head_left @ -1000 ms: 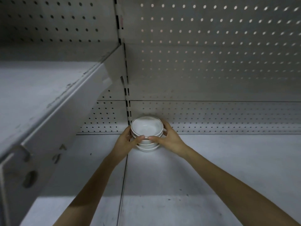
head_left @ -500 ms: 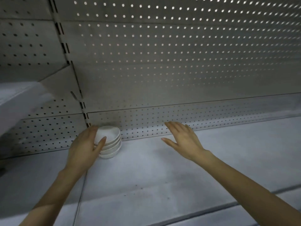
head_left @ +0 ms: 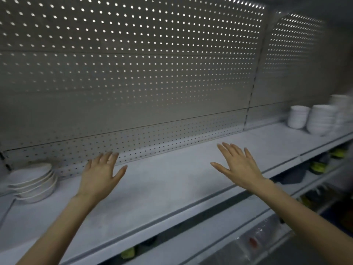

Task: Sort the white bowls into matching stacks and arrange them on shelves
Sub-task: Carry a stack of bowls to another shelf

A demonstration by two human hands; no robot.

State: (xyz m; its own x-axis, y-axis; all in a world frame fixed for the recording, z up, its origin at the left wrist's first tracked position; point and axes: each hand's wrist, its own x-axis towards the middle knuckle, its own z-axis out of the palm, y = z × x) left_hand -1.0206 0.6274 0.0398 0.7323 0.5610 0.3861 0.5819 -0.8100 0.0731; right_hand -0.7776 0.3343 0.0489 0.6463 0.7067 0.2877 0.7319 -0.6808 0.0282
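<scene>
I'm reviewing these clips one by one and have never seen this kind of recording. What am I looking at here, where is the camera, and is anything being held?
There is no machine: a person wears one wide-angle camera on the head, looking forward and down at their own bare arms. The left hand and right hand are open with fingers spread above a pale shelf backed by a perforated panel. Neither holds anything. At the far left stands a short stack of shallow white bowls. At the far right, blurred, stand taller stacks of bowls. Lower shelves show dark items too blurred to name.
</scene>
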